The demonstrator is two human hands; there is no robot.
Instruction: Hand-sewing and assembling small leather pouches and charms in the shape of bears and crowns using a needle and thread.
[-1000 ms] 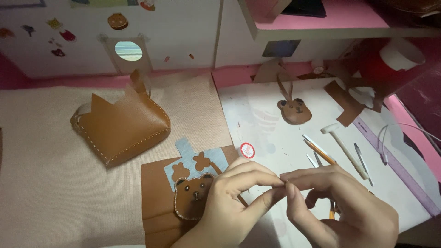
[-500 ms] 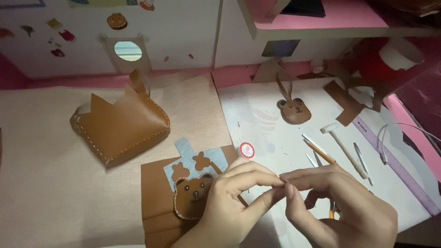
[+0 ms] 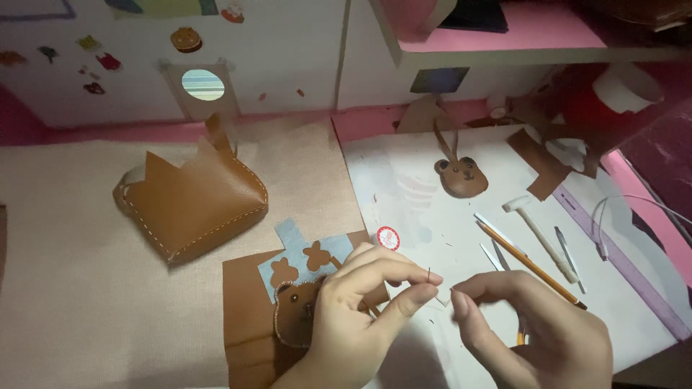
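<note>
my left hand (image 3: 353, 310) pinches a needle (image 3: 430, 276) upright above the leather bear face (image 3: 294, 314) while my right hand (image 3: 533, 331) closes on the thread (image 3: 441, 302), kept taut between them for threading.

A thin dark needle (image 3: 430, 276) is pinched upright at the fingertips, near the frame's centre, toward 6 o'clock. A pale thread (image 3: 441, 300), barely visible, is stretched from it toward 3 o'clock. A brown leather bear-face piece (image 3: 294, 315), edged with light stitching, is lain flat at 7 o'clock on a brown leather sheet.
</note>
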